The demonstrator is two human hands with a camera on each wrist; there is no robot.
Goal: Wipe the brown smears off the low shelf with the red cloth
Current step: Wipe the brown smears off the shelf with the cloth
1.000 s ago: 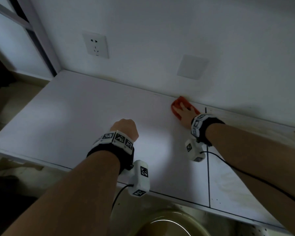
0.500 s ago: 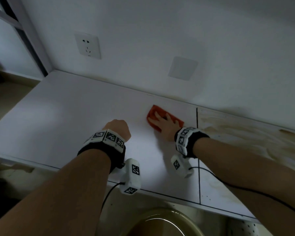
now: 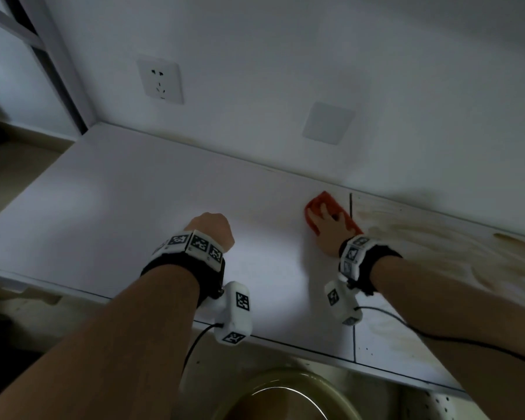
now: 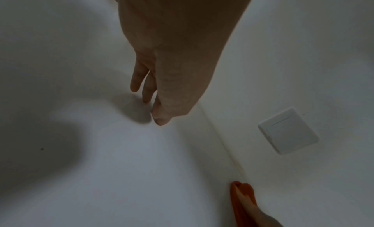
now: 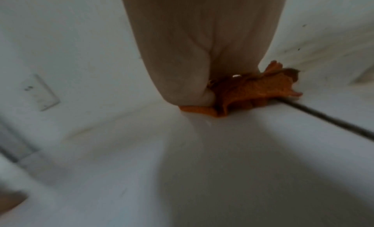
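Right hand [image 3: 328, 228] — fingers spread flat, pressing red cloth [image 3: 315, 204] onto low shelf [image 3: 109, 207], just left of the seam [image 3: 351, 203]. Brown smears [image 3: 437, 247] right of seam. Left hand [image 3: 211, 227] — fingertips resting on shelf, holding nothing.

both bare forearms, each with a black wrist strap [image 3: 206, 274] ringed in white marker tiles, white camera pod [image 3: 235, 313] hanging at 6 o'clock, black cable trailing off

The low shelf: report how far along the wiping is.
Done: the low shelf left of the dark seam looks white, bar faint marks along the wall edge. In hand: the right hand presses the red cloth flat beside the seam; the left hand rests fingertips on the shelf. Left: the brown smears across the right panel.
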